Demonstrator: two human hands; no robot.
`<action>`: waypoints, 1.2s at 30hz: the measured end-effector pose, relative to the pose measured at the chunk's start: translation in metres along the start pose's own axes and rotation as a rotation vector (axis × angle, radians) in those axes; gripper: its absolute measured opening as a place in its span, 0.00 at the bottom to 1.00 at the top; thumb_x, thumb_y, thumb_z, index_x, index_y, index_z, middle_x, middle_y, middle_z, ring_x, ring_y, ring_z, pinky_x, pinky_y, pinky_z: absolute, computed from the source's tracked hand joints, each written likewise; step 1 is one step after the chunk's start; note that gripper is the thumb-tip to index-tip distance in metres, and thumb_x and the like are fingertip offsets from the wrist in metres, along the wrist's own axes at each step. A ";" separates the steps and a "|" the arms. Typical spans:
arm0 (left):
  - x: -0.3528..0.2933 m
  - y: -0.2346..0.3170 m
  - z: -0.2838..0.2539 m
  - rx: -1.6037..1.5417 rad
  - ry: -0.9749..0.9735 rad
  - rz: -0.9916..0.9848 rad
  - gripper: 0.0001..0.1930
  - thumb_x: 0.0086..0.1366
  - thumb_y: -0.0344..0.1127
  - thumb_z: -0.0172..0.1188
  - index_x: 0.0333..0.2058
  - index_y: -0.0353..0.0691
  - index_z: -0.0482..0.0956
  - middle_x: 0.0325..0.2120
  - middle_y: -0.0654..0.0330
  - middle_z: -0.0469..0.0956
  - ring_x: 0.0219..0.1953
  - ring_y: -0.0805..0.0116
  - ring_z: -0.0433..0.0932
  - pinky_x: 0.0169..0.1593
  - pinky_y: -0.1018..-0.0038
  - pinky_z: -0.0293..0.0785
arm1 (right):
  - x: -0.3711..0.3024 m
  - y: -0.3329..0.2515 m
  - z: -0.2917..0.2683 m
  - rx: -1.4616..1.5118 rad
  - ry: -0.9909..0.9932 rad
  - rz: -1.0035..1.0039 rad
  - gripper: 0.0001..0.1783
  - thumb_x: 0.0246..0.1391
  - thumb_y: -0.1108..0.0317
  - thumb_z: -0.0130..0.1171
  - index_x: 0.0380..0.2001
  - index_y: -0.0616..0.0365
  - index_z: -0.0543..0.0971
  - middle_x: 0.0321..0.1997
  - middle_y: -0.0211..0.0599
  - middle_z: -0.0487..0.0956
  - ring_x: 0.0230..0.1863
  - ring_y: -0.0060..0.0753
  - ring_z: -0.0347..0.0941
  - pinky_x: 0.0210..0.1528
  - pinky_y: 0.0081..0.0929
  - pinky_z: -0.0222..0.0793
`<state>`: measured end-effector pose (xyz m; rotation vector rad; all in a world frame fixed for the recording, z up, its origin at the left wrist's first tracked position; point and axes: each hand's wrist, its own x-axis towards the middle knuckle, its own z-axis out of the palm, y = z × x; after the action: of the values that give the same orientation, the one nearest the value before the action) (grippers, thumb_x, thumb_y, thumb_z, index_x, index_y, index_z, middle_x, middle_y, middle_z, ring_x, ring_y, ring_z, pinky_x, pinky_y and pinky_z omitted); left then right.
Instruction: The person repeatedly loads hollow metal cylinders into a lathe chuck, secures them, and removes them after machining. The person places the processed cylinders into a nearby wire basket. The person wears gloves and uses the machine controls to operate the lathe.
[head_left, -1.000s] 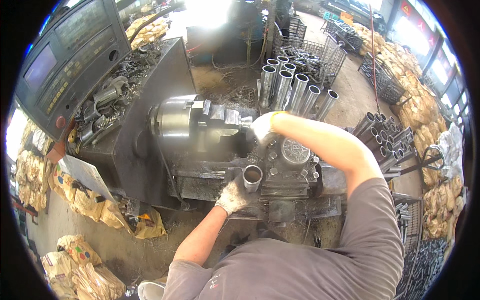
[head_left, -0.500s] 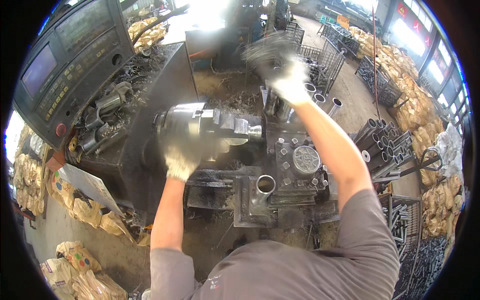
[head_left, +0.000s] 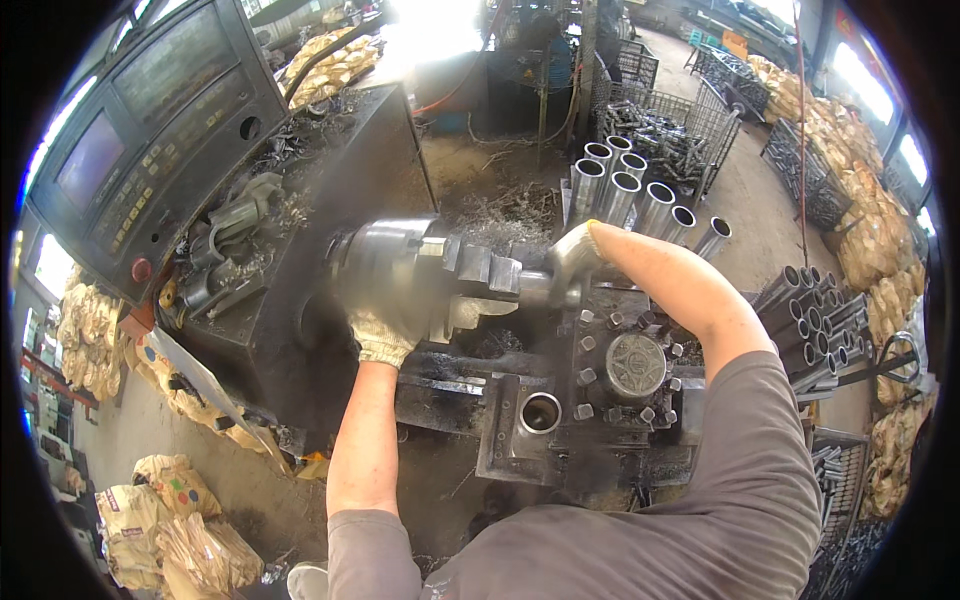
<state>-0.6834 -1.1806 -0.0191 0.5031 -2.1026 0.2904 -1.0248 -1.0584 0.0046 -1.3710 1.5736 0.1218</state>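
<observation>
Steel tube [head_left: 535, 287], short and grey, lies level at the centre of the frame, one end inside the stepped jaws of the lathe chuck [head_left: 420, 275] and the other end covered by the right hand [head_left: 572, 255]. That gloved hand is wrapped around the tube's free end, fingers closed on it. The left hand [head_left: 385, 330], also in a white work glove, lies against the lower front of the chuck body; its fingers curl over the metal, but whether they grip something there or only rest cannot be told.

To do this seating well, the tube should be pushed straight along the chuck's axis until it sits square against the jaws, with the right hand keeping it level while the left steadies the chuck, and fingers kept out from between the jaw steps.

Just below and right of the tube sits the tool turret [head_left: 630, 365] with its ring of bolts, and a boring holder [head_left: 540, 412] shows its open bore at lower centre. Above right, finished tubes [head_left: 640, 200] stand on end in a cluster; more pipes [head_left: 810, 310] are stacked at the right edge. A control panel [head_left: 150, 130] fills the upper left, and metal swarf [head_left: 500, 210] litters the bed behind the chuck.
</observation>
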 end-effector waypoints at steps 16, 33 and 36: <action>-0.027 0.034 -0.041 -0.455 -0.212 -0.166 0.44 0.62 0.45 0.72 0.72 0.33 0.63 0.70 0.35 0.66 0.73 0.34 0.64 0.77 0.41 0.53 | -0.194 -0.124 0.159 -0.659 1.367 0.014 0.28 0.42 0.61 0.75 0.46 0.61 0.77 0.34 0.50 0.84 0.32 0.54 0.86 0.32 0.48 0.82; -0.219 0.164 -0.112 -1.971 -0.366 -1.935 0.25 0.75 0.51 0.61 0.60 0.38 0.78 0.51 0.54 0.83 0.50 0.55 0.85 0.56 0.55 0.83 | -0.050 -0.048 0.429 0.826 0.434 -0.122 0.28 0.49 0.62 0.77 0.51 0.67 0.83 0.39 0.38 0.88 0.39 0.25 0.85 0.41 0.27 0.82; -0.216 0.160 -0.123 -2.153 -0.350 -1.938 0.31 0.79 0.65 0.49 0.56 0.40 0.80 0.45 0.53 0.86 0.47 0.54 0.85 0.57 0.53 0.82 | -0.064 -0.064 0.421 0.764 0.390 -0.080 0.24 0.50 0.65 0.77 0.48 0.66 0.83 0.39 0.37 0.89 0.37 0.24 0.84 0.40 0.27 0.81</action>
<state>-0.5603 -0.9384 -0.1354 0.7429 -0.2885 -2.6682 -0.7328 -0.7692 -0.1247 -0.8649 1.6204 -0.7642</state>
